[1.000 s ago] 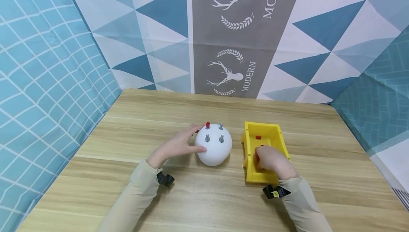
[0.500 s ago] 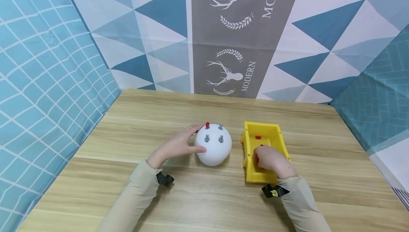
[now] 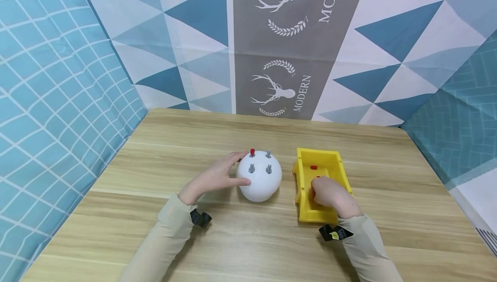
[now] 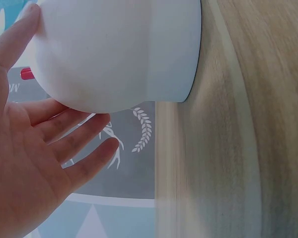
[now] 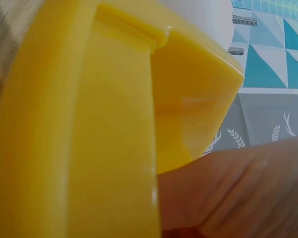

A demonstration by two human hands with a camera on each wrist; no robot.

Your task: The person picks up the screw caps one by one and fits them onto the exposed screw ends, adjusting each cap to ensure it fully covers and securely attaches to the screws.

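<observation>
On the table stands a white rounded body (image 3: 259, 187) with a flat base, several metal threaded studs (image 3: 268, 168) rising from its top. A small red cap (image 3: 252, 152) sits on the far-left stud. My left hand (image 3: 219, 175) holds the white body from the left, thumb on the near side and fingers at the far side; in the left wrist view the lower fingers (image 4: 92, 158) spread free below it. My right hand (image 3: 330, 193) reaches down inside a yellow bin (image 3: 304, 216), fingers bent downward; their tips and anything between them are hidden. Small red pieces (image 3: 313, 167) lie in the bin.
The yellow bin stands right of the white body, with a gap of bare wood between them. Its raised walls surround my right hand. Patterned cloth (image 3: 186, 36) hangs behind the wooden table (image 3: 248, 247), and blue tiled cloth (image 3: 58, 100) hangs at the left.
My right hand shifts very slightly within the yellow bin. The left hand, the white body and the bin stay where they were.
</observation>
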